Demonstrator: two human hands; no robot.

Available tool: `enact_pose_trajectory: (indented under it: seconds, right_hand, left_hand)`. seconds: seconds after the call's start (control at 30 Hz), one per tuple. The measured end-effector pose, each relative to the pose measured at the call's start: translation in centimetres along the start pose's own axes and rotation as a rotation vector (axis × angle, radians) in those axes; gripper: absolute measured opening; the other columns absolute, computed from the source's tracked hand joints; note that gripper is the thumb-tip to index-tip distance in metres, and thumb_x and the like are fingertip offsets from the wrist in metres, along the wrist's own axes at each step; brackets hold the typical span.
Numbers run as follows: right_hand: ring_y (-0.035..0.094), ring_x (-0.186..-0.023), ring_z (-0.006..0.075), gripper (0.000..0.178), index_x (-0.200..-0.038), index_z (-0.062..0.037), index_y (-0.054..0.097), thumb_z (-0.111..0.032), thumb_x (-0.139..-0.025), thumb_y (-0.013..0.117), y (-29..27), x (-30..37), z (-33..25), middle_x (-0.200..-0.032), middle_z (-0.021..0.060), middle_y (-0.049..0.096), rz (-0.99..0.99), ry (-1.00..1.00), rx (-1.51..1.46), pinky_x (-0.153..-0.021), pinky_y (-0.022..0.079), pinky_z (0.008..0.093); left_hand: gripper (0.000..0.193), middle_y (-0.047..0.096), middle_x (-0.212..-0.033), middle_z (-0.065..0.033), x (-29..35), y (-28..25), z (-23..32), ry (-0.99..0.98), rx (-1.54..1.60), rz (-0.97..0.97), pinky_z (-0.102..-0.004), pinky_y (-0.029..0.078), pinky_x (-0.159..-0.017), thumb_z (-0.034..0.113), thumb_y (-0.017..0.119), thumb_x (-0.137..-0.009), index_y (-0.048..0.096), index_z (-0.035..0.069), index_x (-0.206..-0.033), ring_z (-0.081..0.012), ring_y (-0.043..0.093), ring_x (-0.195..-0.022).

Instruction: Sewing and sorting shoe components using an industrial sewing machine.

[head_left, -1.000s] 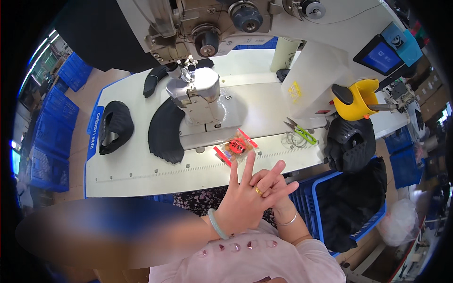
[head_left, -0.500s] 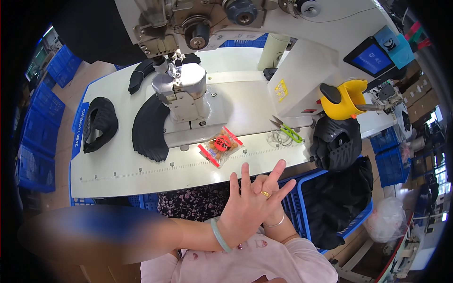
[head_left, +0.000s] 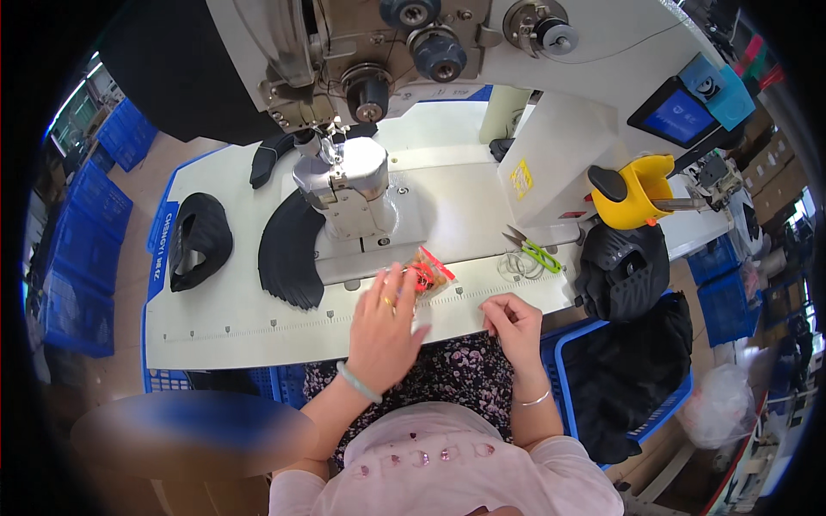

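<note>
My left hand [head_left: 383,335], with a gold ring and a pale green bangle, reaches over the table's front edge. Its fingers are stretched out and cover the left part of a small clear snack packet [head_left: 437,279] with red ends; whether they touch it I cannot tell. My right hand [head_left: 516,331], wearing a thin silver bangle, rests by the table edge with its fingers curled in and nothing visible in them. Green-handled scissors [head_left: 540,254] lie beyond it, next to a loose grey coil [head_left: 519,267]. A sewing machine [head_left: 348,185] stands over the white table [head_left: 232,331].
Stacked black fabric pieces [head_left: 288,249] fan out left of the machine post, near a black curved piece [head_left: 202,241]. At right are a yellow holder [head_left: 632,193], a black molded item [head_left: 624,271] and a blue basket [head_left: 564,378] of black fabric. A screen [head_left: 675,116] stands behind.
My hands were together with fingers interlaced before the table and have come apart. The left moved left onto the packet; the right moved to the table edge. The whole view shifted slightly.
</note>
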State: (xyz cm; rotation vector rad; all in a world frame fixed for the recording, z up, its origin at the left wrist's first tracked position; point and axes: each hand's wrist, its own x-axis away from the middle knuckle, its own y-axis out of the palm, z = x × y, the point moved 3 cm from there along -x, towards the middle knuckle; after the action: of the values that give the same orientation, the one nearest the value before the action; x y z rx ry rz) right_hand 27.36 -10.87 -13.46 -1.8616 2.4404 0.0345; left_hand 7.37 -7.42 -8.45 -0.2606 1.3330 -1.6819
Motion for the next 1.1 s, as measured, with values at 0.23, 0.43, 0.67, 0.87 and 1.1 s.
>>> enact_pose_trajectory:
  seconds: [0.23,0.43,0.67,0.87,1.1]
  right_hand:
    - [0.058,-0.094,0.0316,0.022,-0.101,-0.0074,0.065,-0.006,-0.079,0.065,-3.7,-4.8,-2.2,-0.098,0.0095,0.063,0.375,-0.464,1.102,-0.081,0.047,0.0411]
    - [0.058,-0.095,0.0316,0.026,-0.101,-0.0065,0.065,-0.008,-0.075,0.067,-7.2,-7.2,-0.4,-0.095,0.011,0.062,0.308,-0.224,1.251,-0.079,0.048,0.0422]
    - [0.059,-0.081,0.0364,0.018,-0.091,-0.0032,0.055,-0.005,-0.077,0.066,-7.4,-7.4,-2.0,-0.088,0.0148,0.059,0.283,-0.342,1.069,-0.073,0.049,0.0414]
    - [0.059,-0.061,0.0213,0.012,-0.098,-0.0007,0.055,-0.005,-0.087,0.056,-7.3,-4.7,-2.6,-0.074,0.0099,0.061,0.321,-0.204,0.439,-0.063,0.046,0.0321]
    - [0.049,-0.069,0.0078,0.034,-0.09,0.0009,0.065,-0.032,-0.091,0.057,-3.9,1.4,-4.4,-0.075,0.0003,0.059,-0.291,0.051,0.213,-0.063,0.038,0.0219]
  left_hand:
    - [0.069,0.044,-0.133,-0.0194,-3.1,4.4,-1.9,-0.05,-0.102,0.0,-0.0441,0.036,-0.099,0.022,0.073,-0.076,0.042,0.007,-0.136,-0.0348,0.045,-0.116]
    - [0.048,0.049,-0.13,-0.0166,-0.9,2.5,-2.9,-0.341,1.3,-0.037,-0.0416,0.044,-0.096,0.015,0.057,-0.093,0.04,0.002,-0.136,-0.0323,0.053,-0.113]
    - [0.044,0.049,-0.134,-0.0192,1.5,3.8,-1.4,-0.325,2.156,-0.22,-0.053,0.046,-0.097,0.019,0.047,-0.098,0.036,0.002,-0.137,-0.0371,0.051,-0.122]
    - [0.034,0.063,-0.114,-0.0154,2.5,5.1,-1.5,-0.461,1.825,-0.282,-0.0433,0.05,-0.094,0.01,0.052,-0.095,0.047,0.0,-0.127,-0.0282,0.063,-0.105]
    - [0.022,0.066,-0.103,-0.0102,2.5,4.3,0.0,-0.554,1.771,-0.154,-0.0309,0.055,-0.081,0.003,0.056,-0.092,0.059,-0.002,-0.113,-0.0164,0.064,-0.093]
